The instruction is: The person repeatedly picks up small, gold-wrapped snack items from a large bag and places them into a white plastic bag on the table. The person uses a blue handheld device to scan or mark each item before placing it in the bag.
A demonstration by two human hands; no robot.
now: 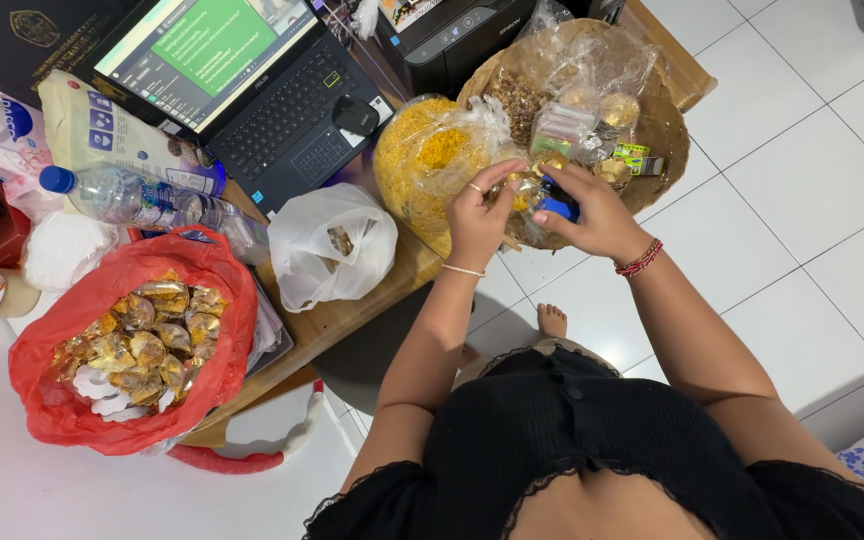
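Observation:
My left hand (479,215) pinches a small clear packet of golden snack (525,187) in front of me. My right hand (597,212) is closed around a blue stapler (556,203), pressed against the packet's edge. Both hands hover over a round woven tray (664,130) that carries clear bags of snacks. A large clear bag of yellow crisps (427,160) lies right beside my left hand.
A red plastic bag (217,300) full of gold packets sits at the left. A white plastic bag (337,245), a water bottle (132,198), an open laptop (252,85) and a black printer (447,35) crowd the low wooden table (352,315). White floor tiles stretch to the right.

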